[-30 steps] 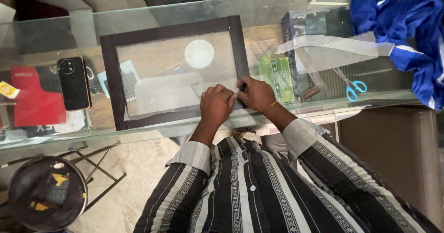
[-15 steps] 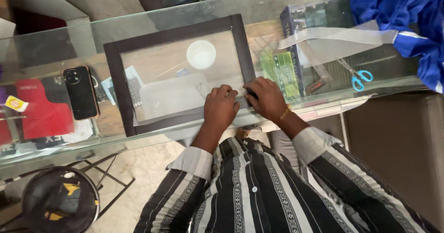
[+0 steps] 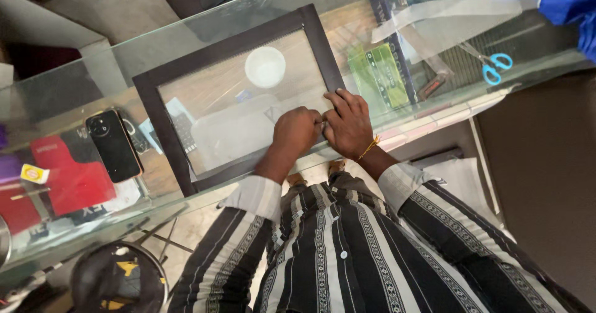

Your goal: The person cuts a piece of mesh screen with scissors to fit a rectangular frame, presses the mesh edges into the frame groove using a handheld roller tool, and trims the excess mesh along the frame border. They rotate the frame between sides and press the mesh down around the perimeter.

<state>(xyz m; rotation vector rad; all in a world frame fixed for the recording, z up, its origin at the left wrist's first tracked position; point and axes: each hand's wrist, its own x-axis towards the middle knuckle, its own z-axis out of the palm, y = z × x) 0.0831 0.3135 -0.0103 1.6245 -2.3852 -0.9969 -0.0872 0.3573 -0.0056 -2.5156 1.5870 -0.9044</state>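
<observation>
Hands meet at the centre of the picture, on the lower right corner of a dark frame (image 3: 186, 77). Left hand (image 3: 297, 130) is curled into a loose fist, knuckles up, fingers folded down against the frame's glass near its bottom rail. Right hand (image 3: 349, 122) lies flatter, fingers spread and pointing toward the upper left, tips pressing on the frame's right rail. The two hands touch at thumb and forefinger; whether anything is pinched between them cannot be told. Both forearms, in striped sleeves, rise from the lower part of the picture.

Frame lies flat on a glass counter (image 3: 124, 52), tilted somewhat, filling the centre and left of centre. A round white spot (image 3: 265, 67) shows within its pane.

Phone (image 3: 113, 145) lies at the left, just beside the frame. Red item (image 3: 77, 179) sits under the glass below it. Scissors (image 3: 493, 66) with blue handles lie at the upper right, well apart from the hands. Green packet (image 3: 380, 71) shows below the glass, right of the frame. Blue cloth (image 3: 568, 5) occupies the upper right corner.
</observation>
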